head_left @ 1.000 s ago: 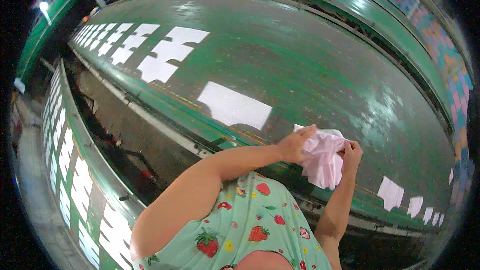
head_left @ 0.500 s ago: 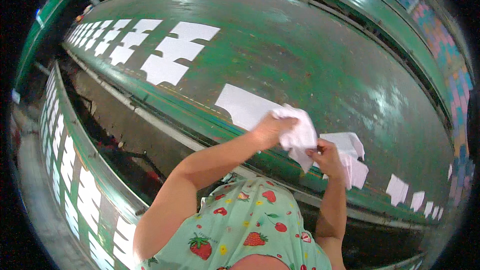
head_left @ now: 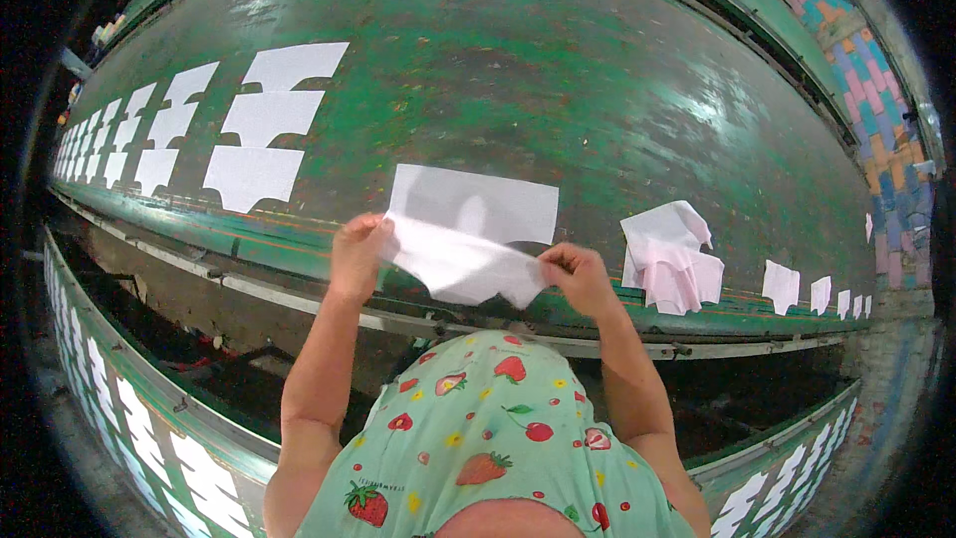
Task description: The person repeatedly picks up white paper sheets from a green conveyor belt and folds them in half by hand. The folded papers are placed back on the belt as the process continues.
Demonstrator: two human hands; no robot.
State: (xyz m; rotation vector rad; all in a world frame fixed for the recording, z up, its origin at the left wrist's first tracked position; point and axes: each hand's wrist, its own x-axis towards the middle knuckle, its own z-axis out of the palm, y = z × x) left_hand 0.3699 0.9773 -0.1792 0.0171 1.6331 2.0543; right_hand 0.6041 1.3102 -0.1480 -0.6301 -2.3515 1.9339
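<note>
A white cut fabric piece (head_left: 458, 264) is stretched between my two hands above the near edge of the green table (head_left: 478, 110). My left hand (head_left: 358, 251) pinches its left corner, and my right hand (head_left: 580, 279) grips the right one. Its lower edge hangs loose and uneven. Just beyond it, a flat white fabric panel (head_left: 508, 201) lies on the table, partly covered by the held piece. To the right of my right hand sits a crumpled pile of white and pinkish fabric pieces (head_left: 669, 259).
Rows of white panels (head_left: 264, 174) with curved cutouts lie on the table at the left. Small fabric stacks (head_left: 782, 286) line its near edge at the right. A metal rail (head_left: 259, 291) runs along that edge. Another table with white panels (head_left: 204, 473) stands at the lower left.
The bunched fabric is now spread out between my hands. My left hand has moved left and my right hand slightly left, away from the crumpled pile. The view has turned a little.
</note>
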